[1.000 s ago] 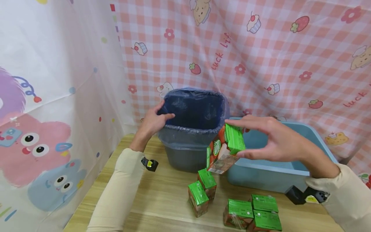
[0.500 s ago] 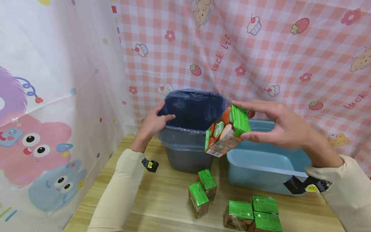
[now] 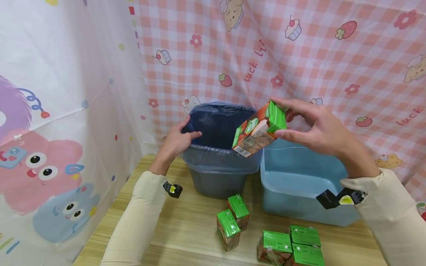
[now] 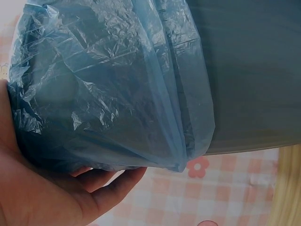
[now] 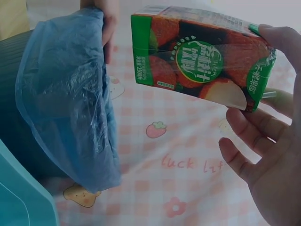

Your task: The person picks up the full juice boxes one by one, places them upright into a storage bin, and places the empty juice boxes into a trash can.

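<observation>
A lychee juice box [image 3: 255, 129] with green ends hangs tilted above the front right rim of a lined trash bin [image 3: 216, 181]. My right hand [image 3: 319, 127] pinches its upper end between thumb and fingers. In the right wrist view the juice box [image 5: 200, 59] shows its printed fruit side, and a white straw lies along its end. My left hand [image 3: 178, 139] grips the bin's left rim, thumb over the inside and fingers outside. Blue plastic liner [image 4: 103, 84] folds down over the bin's outer wall in the left wrist view.
Right of the bin stands a blue plastic tub [image 3: 306, 207]. Two juice boxes [image 3: 229, 229] stand in front of the bin, and a group of three more [image 3: 274, 244] is nearer the front right. A checked cloth [image 3: 199, 66] hangs behind.
My right hand has lifted the juice box from in front of the bin's right side to above its rim, tilting it further over. The left hand has stayed on the rim.
</observation>
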Action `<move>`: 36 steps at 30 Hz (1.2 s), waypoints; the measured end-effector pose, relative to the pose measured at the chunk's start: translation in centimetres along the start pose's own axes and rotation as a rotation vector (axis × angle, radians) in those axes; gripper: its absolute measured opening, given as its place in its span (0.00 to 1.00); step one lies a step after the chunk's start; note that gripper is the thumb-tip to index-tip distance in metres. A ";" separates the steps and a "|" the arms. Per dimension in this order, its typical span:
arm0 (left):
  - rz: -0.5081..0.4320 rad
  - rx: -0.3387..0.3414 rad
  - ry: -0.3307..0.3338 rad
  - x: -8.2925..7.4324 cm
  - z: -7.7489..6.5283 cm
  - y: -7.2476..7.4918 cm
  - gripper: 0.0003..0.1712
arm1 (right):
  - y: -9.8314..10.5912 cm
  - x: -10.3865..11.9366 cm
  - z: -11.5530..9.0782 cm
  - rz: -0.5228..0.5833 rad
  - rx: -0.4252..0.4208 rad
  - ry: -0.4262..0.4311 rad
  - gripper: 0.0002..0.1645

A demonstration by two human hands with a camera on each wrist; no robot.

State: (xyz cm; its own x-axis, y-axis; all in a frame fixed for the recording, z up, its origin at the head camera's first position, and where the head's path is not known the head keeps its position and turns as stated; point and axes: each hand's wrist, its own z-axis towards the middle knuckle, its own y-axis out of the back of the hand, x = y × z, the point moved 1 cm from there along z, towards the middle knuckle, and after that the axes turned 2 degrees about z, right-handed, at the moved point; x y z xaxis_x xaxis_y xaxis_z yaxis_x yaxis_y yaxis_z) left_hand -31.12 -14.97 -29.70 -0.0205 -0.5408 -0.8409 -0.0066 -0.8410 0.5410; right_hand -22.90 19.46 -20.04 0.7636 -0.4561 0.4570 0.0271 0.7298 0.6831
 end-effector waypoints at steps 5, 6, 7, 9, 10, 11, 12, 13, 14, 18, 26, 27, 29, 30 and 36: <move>0.002 0.002 0.001 -0.1 -0.1 0.0 0.46 | -0.4 -0.9 0.7 0.001 -0.040 -0.093 0.39; 0.002 0.001 0.000 -0.1 -0.1 0.0 0.46 | -0.5 -1.1 0.9 0.010 -0.044 -0.103 0.39; 0.003 0.000 0.000 -0.1 -0.1 0.0 0.46 | -0.6 -1.3 1.0 0.015 -0.045 -0.112 0.38; 0.004 -0.001 -0.001 -0.1 -0.1 0.0 0.46 | -0.8 -1.6 1.3 0.021 -0.043 -0.123 0.38; 0.004 -0.002 -0.001 -0.1 -0.1 0.0 0.46 | -0.9 -1.8 1.4 0.024 -0.039 -0.126 0.38; 0.002 -0.001 0.000 -0.1 -0.1 0.0 0.46 | -1.0 -1.9 1.5 0.025 -0.035 -0.133 0.38; 0.003 0.001 0.000 -0.1 -0.1 0.0 0.46 | -1.1 -2.0 1.6 0.019 -0.031 -0.141 0.38; 0.001 0.002 0.001 -0.1 -0.1 0.0 0.46 | -1.2 -2.1 1.7 0.013 -0.028 -0.150 0.38; -0.001 0.004 0.002 -0.1 -0.1 0.0 0.46 | -1.3 -2.3 1.8 0.010 -0.024 -0.157 0.39; -0.004 0.006 0.008 -0.1 -0.1 0.0 0.47 | -1.8 -2.7 2.4 0.004 -0.016 -0.170 0.38; -0.013 0.001 0.012 0.0 -0.1 0.0 0.46 | -3.1 -3.3 3.6 0.022 0.007 -0.202 0.38; -0.013 0.000 0.012 0.0 -0.1 0.0 0.46 | -3.2 -3.4 3.8 0.028 0.011 -0.206 0.38; -0.013 -0.001 0.015 0.0 -0.1 0.0 0.47 | -3.6 -3.5 4.1 0.044 0.020 -0.204 0.38; -0.014 0.000 0.016 0.0 -0.1 0.1 0.47 | -3.8 -3.6 4.2 0.047 0.024 -0.201 0.38; -0.007 0.002 0.017 0.0 0.0 0.0 0.47 | -5.0 -3.8 4.8 0.038 0.055 -0.193 0.38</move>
State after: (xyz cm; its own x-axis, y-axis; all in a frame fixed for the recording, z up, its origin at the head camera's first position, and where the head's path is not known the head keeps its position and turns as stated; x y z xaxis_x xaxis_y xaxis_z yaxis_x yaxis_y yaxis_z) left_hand -31.09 -14.98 -29.64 -0.0031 -0.5353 -0.8446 -0.0090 -0.8446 0.5353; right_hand -29.07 15.06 -22.48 0.6254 -0.5221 0.5799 -0.0381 0.7219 0.6910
